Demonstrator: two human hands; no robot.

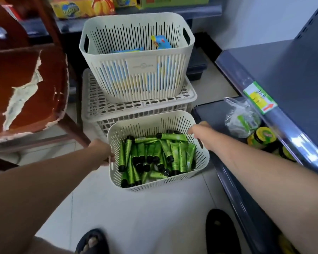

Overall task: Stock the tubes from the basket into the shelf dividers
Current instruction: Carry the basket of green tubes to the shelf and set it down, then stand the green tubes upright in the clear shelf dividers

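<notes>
Gripping the basket (155,186) of green tubes (174,153), the left hand (103,152) and right hand (200,132) curl round opposite rims.

left hand (102,153) and right hand (200,130) bare, forearms (255,162) uncovered, black left sandal (92,241) (toes showing at its front), black right sandal (221,233)

- The left arm (44,180) is lying extended from 8 o'clock toward 2 o'clock, bare and almost straight.
- The left hand (102,153) is gripping the basket (154,186) at its 9 o'clock rim, with the fingers curling over the edge.
- The right arm (255,162) is lying extended from 4 o'clock toward 10 o'clock, bare, with the elbow straight.
- The right hand (200,130) is holding the rim at its 2 o'clock corner, knuckles up, with the fingers bending down over it.
- The two hands are sitting well apart, on opposite sides.
</notes>
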